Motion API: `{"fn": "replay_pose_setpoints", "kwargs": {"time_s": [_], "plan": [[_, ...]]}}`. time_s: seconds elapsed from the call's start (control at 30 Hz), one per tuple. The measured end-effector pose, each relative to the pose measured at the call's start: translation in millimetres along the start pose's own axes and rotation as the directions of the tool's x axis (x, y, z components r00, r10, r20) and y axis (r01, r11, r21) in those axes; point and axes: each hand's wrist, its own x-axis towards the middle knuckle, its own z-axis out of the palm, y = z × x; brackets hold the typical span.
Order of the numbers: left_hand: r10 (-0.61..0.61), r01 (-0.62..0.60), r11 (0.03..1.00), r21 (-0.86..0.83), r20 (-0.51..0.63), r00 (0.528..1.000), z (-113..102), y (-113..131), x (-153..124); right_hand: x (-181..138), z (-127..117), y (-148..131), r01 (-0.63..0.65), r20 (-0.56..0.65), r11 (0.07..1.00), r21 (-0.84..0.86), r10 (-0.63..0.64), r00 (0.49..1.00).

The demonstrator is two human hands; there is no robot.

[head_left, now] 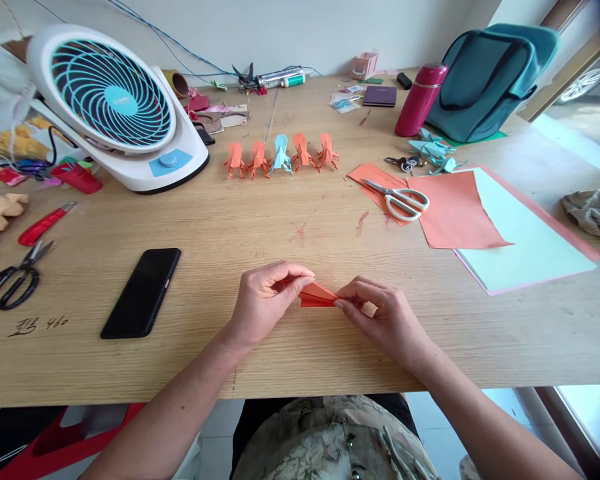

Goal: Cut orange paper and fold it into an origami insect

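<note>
A small folded piece of orange paper (317,295) lies on the wooden table (280,347) near its front edge. My left hand (265,300) pinches its left end with curled fingers. From the other side, my right hand (385,317) grips the paper's right tip between thumb and fingertips. Both hands rest low on the table and cover part of the paper.
A black phone (141,291) lies left of my hands. A row of folded paper figures (281,157), orange and one blue, stands mid-table. White scissors (400,199) lie on orange sheets (453,213) beside a pale green sheet (525,240). A white fan (113,107), black scissors (13,280), red flask (420,100) and teal bag (490,77) sit around.
</note>
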Motion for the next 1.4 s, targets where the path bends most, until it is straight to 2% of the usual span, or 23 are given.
{"fn": "replay_pose_setpoints", "kwargs": {"time_s": [0.07, 0.2, 0.3, 0.43, 0.77, 0.87, 1.0, 1.13, 1.4], "plan": [[0.043, -0.043, 0.999, 0.010, 0.051, 0.998, -2, 0, 2, -1, 1, 0, 0.003, -0.015, 1.000, 0.005, -0.003, 1.000], [0.172, -0.194, 0.971, 0.137, 0.154, 0.973, -7, 1, 6, -2, 2, 1, 0.006, -0.028, 1.000, 0.001, -0.006, 1.000], [0.149, -0.186, 0.961, 0.205, 0.181, 0.972, -10, 2, 8, -3, 2, 1, 0.024, -0.019, 1.000, -0.011, -0.024, 1.000], [0.139, -0.183, 0.962, 0.203, 0.213, 0.967, -11, 6, 9, -3, 2, 0, 0.048, 0.004, 0.999, -0.007, -0.048, 0.999], [0.390, -0.458, 0.838, 0.298, 0.262, 0.883, 0, 23, 4, -1, 6, -3, 0.082, -0.093, 0.991, 0.104, -0.072, 0.993], [0.368, -0.441, 0.840, 0.315, 0.266, 0.891, 2, 23, 3, 0, 6, -4, 0.102, -0.113, 0.990, 0.102, -0.090, 0.990], [0.290, -0.374, 0.878, 0.299, 0.288, 0.912, 3, 21, 3, 0, 7, -4, 0.165, -0.147, 0.986, 0.015, -0.161, 0.976], [0.273, -0.366, 0.886, 0.284, 0.319, 0.908, 3, 22, 2, -1, 8, -4, 0.216, -0.146, 0.974, -0.065, -0.224, 0.964], [0.241, -0.332, 0.899, 0.287, 0.309, 0.920, -2, 24, 5, -2, 3, 0, 0.225, -0.141, 0.969, -0.099, -0.237, 0.961]]}}
